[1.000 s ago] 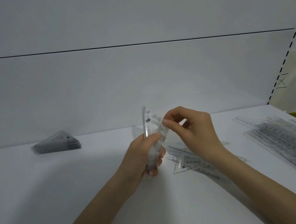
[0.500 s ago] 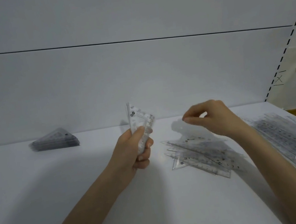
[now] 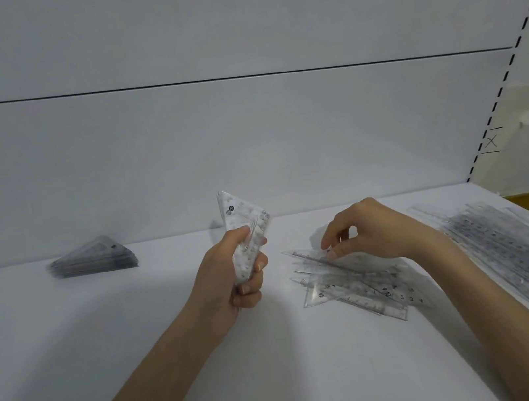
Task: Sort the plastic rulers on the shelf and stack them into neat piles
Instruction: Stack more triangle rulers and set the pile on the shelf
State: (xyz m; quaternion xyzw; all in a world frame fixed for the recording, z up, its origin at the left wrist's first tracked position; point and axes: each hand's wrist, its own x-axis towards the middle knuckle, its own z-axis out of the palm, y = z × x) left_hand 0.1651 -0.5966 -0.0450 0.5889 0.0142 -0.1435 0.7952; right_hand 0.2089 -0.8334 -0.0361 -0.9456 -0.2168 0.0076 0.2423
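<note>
two bare hands work over the white shelf. the left hand is clenched round a few clear triangle rulers, held upright off the surface. just to its right a loose heap of triangles lies flat. the right hand rests bent fingertips on the top one, though i cannot tell if it grips. a tidy triangle stack sits far left, and long rulers lie along the right edge.
</note>
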